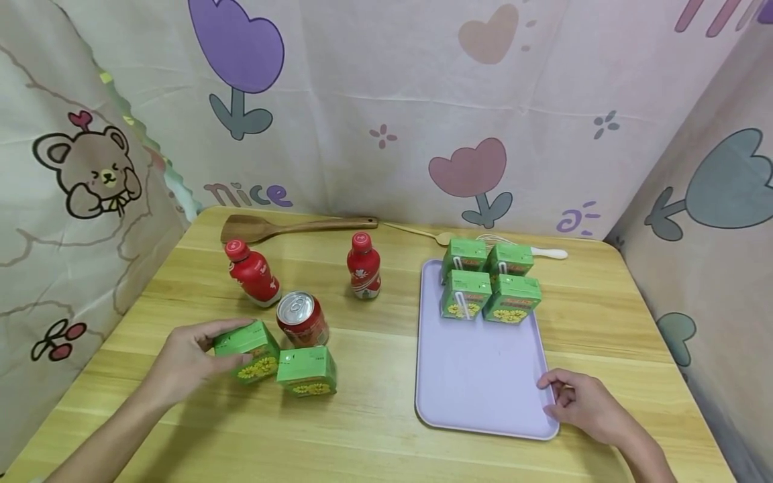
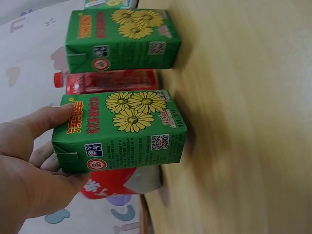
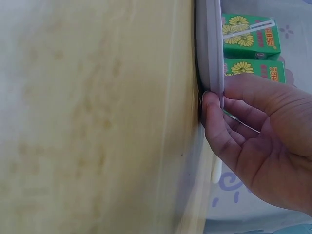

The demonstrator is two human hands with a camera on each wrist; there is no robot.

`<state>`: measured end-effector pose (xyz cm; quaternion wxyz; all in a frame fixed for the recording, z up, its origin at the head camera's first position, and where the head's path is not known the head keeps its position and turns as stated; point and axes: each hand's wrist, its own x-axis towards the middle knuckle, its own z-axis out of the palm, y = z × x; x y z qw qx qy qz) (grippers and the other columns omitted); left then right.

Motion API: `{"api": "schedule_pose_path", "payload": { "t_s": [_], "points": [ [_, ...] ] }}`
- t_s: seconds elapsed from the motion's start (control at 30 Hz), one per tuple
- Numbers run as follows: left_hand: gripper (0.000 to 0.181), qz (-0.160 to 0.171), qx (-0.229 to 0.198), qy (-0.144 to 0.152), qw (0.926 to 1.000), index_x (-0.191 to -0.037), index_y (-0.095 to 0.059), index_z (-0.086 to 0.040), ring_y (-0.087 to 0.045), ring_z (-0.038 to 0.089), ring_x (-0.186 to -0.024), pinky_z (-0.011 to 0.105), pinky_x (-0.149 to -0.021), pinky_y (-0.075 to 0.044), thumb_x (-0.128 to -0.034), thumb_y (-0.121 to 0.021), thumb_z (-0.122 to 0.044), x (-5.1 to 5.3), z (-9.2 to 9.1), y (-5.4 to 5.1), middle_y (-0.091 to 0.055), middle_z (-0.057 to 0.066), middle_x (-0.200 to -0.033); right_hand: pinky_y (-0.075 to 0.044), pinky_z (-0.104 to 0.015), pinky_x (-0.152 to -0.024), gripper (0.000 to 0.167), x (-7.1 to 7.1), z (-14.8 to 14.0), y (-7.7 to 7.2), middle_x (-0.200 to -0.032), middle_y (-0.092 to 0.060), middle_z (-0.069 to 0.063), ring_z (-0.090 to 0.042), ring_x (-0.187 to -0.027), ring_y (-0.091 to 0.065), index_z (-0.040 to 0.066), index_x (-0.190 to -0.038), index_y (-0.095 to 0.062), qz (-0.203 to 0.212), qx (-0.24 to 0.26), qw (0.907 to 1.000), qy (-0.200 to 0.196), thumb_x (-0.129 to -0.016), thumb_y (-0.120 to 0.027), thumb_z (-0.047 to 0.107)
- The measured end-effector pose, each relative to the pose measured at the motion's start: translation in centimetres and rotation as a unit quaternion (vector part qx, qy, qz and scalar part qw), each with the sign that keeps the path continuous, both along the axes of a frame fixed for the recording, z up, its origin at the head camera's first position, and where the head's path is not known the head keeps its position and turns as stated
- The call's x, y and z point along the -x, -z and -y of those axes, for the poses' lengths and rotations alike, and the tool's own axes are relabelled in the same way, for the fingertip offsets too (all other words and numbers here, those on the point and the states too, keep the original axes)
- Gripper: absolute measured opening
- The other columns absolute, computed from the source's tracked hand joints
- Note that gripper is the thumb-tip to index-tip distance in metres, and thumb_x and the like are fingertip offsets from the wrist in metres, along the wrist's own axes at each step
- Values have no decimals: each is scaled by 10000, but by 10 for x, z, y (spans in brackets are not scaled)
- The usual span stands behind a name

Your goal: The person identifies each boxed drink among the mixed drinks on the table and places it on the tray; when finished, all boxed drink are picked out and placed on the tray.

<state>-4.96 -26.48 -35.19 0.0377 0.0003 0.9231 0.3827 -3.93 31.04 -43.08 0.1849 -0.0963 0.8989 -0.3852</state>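
A pale cloth printed with tulips and a bear (image 1: 362,87) hangs behind the light wood-grain surface (image 1: 374,436). On the surface's right half lies a flat lilac rectangular tray (image 1: 483,382); a brown wooden spatula (image 1: 250,229) stretches along the back edge. The right hand (image 1: 584,402) has its fingers nearly closed, pinching the tray's right rim near the front corner. The left hand (image 1: 184,359) grips a green drink carton with yellow flowers (image 1: 260,345), fingers spread to the carton's width, at the left front; whether its base touches the surface I cannot tell. Two red plastic bottles (image 1: 364,268) stand farther back, and a red metal can (image 1: 304,323) behind a second green carton (image 1: 306,373), just beside the held one. Four green cartons (image 1: 512,300) stand grouped on the tray's back end. Behind them are a white-handled whisk (image 1: 549,253) and a thin pale spoon (image 1: 443,238).
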Motion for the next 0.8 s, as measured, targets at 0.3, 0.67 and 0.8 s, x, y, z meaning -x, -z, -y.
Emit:
{"api": "schedule_pose_path", "payload": {
  "t_s": [0.3, 0.67, 0.8],
  "points": [
    [507, 36, -124, 20, 9999, -1224, -645, -146, -592, 37, -817, 242, -607, -518, -758, -796, -273, 2, 0, -17, -660, 134, -1172, -425, -200, -519, 302, 0, 0, -1, -733, -524, -18, 2, -616, -461, -7, -1035, -597, 155, -25, 9998, 105, -766, -730, 16],
    [490, -133, 175, -84, 9997, -1200, -657, -221, -588, 59, -809, 246, -602, -513, -748, -797, -350, 2, 0, -45, -664, -13, -1113, -412, -200, -514, 305, 1, 0, -2, -726, -513, -24, -14, -605, -450, 0, -1039, -597, 270, -85, 9994, 193, -767, -733, 18],
    [490, -177, 97, -45, 9998, -1216, -649, -202, -592, 53, -793, 245, -590, -505, -764, -788, -328, 1, 1, -57, -667, -71, -1073, -421, -198, -515, 303, 1, 1, -1, -719, -520, -12, 0, -609, -457, -7, -1032, -597, 157, -13, 9998, 104, -762, -732, 13]
  ]
}}
